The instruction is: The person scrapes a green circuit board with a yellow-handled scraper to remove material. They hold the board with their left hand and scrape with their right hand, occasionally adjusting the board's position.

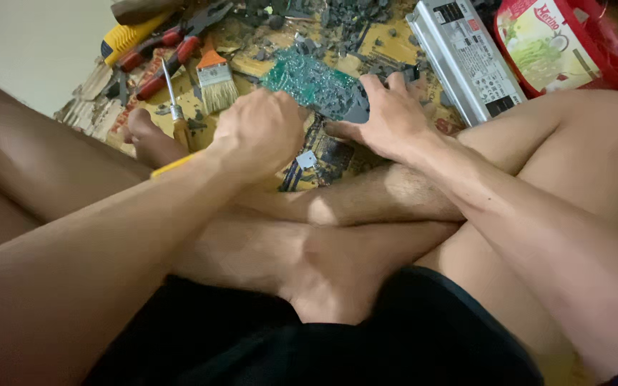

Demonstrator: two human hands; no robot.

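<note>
Grey rubble (pixel 345 14) litters the far edge of the floor (pixel 23 43), with a paintbrush (pixel 217 80), a screwdriver (pixel 173 107), red-handled pliers (pixel 169 61) and a yellow-handled tool (pixel 124 37) at the far left and a long silver metal box (pixel 466 57) at the far right. Beside the box stands a red tub (pixel 606 50), shut under a printed lid (pixel 541 44), its contents hidden. The left hand (pixel 260 132) is fisted tight around a yellow-handled tool (pixel 173 165) whose tip is hidden, just beside the green circuit board (pixel 309 78), which lies mid-floor before the crossed legs; the right hand (pixel 388 118) lies spread, fingers pressing the board's near-right edge.
</note>
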